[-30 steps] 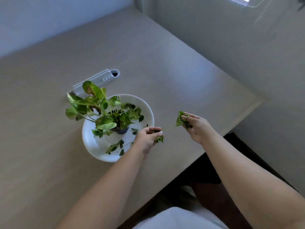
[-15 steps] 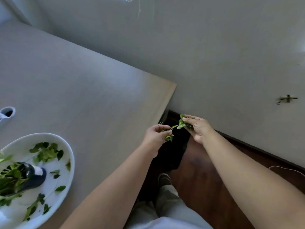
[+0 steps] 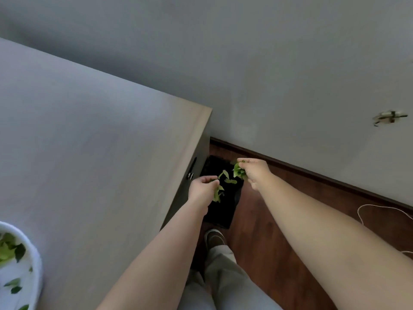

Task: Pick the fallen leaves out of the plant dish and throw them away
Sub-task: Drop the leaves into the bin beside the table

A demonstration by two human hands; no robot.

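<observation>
Both my hands hover past the table's right edge, above a black bin (image 3: pixel 220 211) on the floor. My left hand (image 3: pixel 202 192) pinches a few green leaves (image 3: pixel 217 193) that hang from its fingers. My right hand (image 3: pixel 254 172) is closed on a small bunch of leaves (image 3: pixel 238 172). Two loose leaves (image 3: pixel 226 177) are in the air between the hands, over the bin. The white plant dish (image 3: pixel 36 262) shows at the bottom left edge, with small fallen leaves (image 3: pixel 14 285) lying in it.
The pale wooden table (image 3: pixel 93 153) fills the left half. A grey wall (image 3: pixel 268 74) runs behind, with a dark skirting board. The floor (image 3: pixel 268 242) is brown wood, with a white cord (image 3: pixel 380 209) at right. My shoe (image 3: pixel 214 238) and trouser leg are below the bin.
My view swung right, from the plant dish to the bin on the floor. Both hands carried their leaves off the table and over the bin. A couple of leaves have come loose.
</observation>
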